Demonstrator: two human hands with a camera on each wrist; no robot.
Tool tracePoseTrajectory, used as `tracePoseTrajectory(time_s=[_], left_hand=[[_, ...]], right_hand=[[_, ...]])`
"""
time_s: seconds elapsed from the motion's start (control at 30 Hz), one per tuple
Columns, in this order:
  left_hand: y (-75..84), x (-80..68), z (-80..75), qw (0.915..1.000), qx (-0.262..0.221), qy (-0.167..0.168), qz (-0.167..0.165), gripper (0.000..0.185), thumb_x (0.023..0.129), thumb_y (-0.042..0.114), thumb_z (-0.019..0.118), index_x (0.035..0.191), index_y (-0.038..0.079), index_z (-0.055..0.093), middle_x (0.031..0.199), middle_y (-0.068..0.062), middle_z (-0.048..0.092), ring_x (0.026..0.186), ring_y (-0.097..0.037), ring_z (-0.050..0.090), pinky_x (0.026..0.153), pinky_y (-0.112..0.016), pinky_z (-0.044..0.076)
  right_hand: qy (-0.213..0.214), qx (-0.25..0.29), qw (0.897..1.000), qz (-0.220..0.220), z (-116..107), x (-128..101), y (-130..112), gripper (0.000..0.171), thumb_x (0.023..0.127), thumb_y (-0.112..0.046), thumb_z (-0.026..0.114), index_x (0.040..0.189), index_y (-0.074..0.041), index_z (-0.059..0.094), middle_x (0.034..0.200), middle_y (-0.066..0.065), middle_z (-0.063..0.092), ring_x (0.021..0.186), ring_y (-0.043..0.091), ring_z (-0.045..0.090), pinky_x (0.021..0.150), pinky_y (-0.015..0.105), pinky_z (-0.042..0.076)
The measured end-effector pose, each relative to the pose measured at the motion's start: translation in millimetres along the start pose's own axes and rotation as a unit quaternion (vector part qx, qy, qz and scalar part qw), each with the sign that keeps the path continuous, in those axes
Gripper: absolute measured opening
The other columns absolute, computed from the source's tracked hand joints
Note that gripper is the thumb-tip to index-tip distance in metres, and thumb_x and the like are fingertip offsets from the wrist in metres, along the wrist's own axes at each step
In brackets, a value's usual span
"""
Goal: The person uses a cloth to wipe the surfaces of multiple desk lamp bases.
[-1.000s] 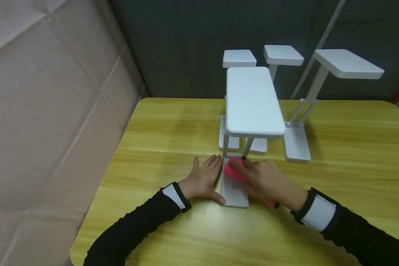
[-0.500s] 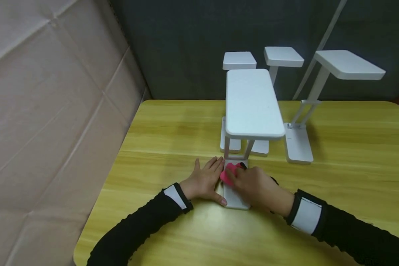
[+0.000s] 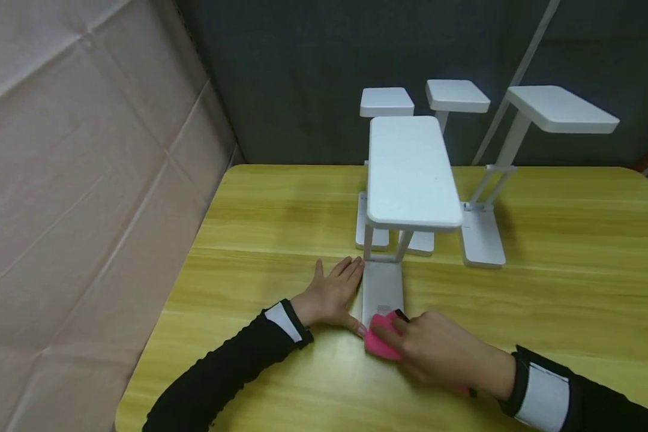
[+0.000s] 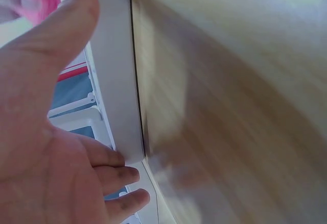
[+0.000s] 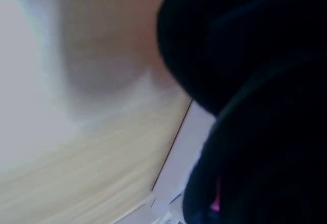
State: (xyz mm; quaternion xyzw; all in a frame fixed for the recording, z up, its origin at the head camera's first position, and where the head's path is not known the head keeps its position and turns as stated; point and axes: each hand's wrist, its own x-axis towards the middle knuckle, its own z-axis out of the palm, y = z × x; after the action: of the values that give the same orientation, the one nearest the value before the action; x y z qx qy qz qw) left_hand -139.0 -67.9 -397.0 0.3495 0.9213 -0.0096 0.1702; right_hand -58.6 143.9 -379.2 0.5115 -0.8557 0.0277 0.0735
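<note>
Near the table's front edge, the right hand [image 3: 437,354] curls its fingers round a pink cloth [image 3: 380,339] at the white stand [image 3: 405,198] base's near end, while the flat, empty left hand [image 3: 332,294] braces its side; a hard pull could, I'd say, tip it.
</note>
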Motion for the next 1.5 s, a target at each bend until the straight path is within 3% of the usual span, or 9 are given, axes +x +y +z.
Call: tracePoseTrajectory(time_s=[0.17,0.27,0.33,0.57,0.7,0.83,1.03,1.2,1.5], left_hand=[[-0.8,-1.4,-1.4,0.9999,-0.011,0.005,0.002,0.129,0.063,0.075,0.068,0.153,0.003,0.01,0.159,-0.009,0.01,0.145,-0.024,0.008,0.104,-0.07,0.01],[-1.4,-1.6,-2.2,0.9999,-0.015,0.006,0.004,0.129,0.063,0.075,0.069,0.153,0.003,0.01,0.159,-0.01,0.009,0.145,-0.025,0.007,0.104,-0.071,0.009],[-1.8,-1.9,-2.3,0.9997,-0.02,0.009,0.006,0.13,0.063,0.075,0.069,0.153,0.003,0.009,0.159,-0.01,0.009,0.145,-0.025,0.007,0.104,-0.071,0.009],[1.6,-3.0,0.9,0.999,-0.033,0.025,0.016,0.128,0.063,0.074,0.069,0.153,0.004,0.01,0.159,-0.009,0.009,0.144,-0.026,0.011,0.103,-0.071,0.01],[7.5,-6.5,6.3,0.9989,-0.035,0.02,0.026,0.126,0.065,0.075,0.067,0.153,0.005,0.011,0.159,-0.009,0.009,0.144,-0.026,0.012,0.102,-0.071,0.014],[10.1,-7.1,8.0,0.9994,-0.006,0.019,0.027,0.126,0.065,0.077,0.064,0.153,0.005,0.012,0.159,-0.01,0.009,0.144,-0.026,0.011,0.103,-0.071,0.015],[8.5,-5.7,4.2,0.9995,0.009,0.018,0.023,0.126,0.065,0.078,0.063,0.153,0.004,0.011,0.159,-0.01,0.009,0.144,-0.026,0.01,0.103,-0.071,0.014],[7.1,-5.2,2.1,0.9996,0.005,0.016,0.022,0.128,0.064,0.078,0.064,0.153,0.004,0.01,0.159,-0.01,0.008,0.144,-0.027,0.01,0.103,-0.071,0.013],[-3.8,1.1,8.9,0.999,-0.034,0.022,0.018,0.126,0.066,0.075,0.066,0.154,0.006,0.008,0.159,-0.01,0.008,0.144,-0.027,0.01,0.104,-0.07,0.013]], right_hand=[[-0.04,0.104,0.994,-0.008,-10.3,-8.8,7.5,0.048,0.076,-0.02,0.07,0.121,-0.009,0.061,0.084,-0.002,0.062,0.052,0.0,0.043,0.043,0.021,0.038],[-0.053,0.157,0.986,0.024,-19.6,-7.9,21.4,0.049,0.078,-0.018,0.069,0.126,-0.01,0.062,0.087,-0.001,0.066,0.055,-0.001,0.046,0.047,0.021,0.042],[-0.041,0.146,0.987,0.058,-22.8,-4.3,33.4,0.049,0.079,-0.017,0.07,0.126,-0.008,0.061,0.09,0.005,0.069,0.052,0.0,0.044,0.045,0.02,0.041],[0.055,-0.044,0.986,0.149,-0.8,3.9,60.0,0.053,0.075,-0.018,0.074,0.124,-0.007,0.059,0.072,0.007,0.059,0.037,0.009,0.036,0.033,0.023,0.032],[0.073,-0.026,0.983,0.169,13.3,-3.4,47.3,0.048,0.076,-0.015,0.071,0.121,-0.005,0.06,0.059,-0.002,0.044,0.035,0.002,0.027,0.032,0.017,0.024],[0.04,0.028,0.98,0.192,9.4,-10.4,31.3,0.048,0.075,-0.015,0.072,0.12,-0.006,0.059,0.056,-0.007,0.04,0.037,0.001,0.027,0.033,0.018,0.024],[-0.026,0.083,0.982,0.168,-3.7,-22.8,11.9,0.055,0.076,-0.021,0.074,0.125,-0.004,0.058,0.078,0.007,0.065,0.042,0.001,0.033,0.038,0.022,0.035],[-0.045,0.102,0.984,0.14,-5.9,-31.8,4.1,0.056,0.077,-0.024,0.072,0.128,-0.006,0.059,0.091,0.014,0.07,0.044,0.001,0.031,0.04,0.024,0.036],[-0.008,0.202,0.977,0.071,-10.1,-47.0,10.5,0.049,0.084,-0.022,0.069,0.131,-0.014,0.059,0.091,-0.01,0.066,0.056,-0.007,0.037,0.049,0.012,0.035]])
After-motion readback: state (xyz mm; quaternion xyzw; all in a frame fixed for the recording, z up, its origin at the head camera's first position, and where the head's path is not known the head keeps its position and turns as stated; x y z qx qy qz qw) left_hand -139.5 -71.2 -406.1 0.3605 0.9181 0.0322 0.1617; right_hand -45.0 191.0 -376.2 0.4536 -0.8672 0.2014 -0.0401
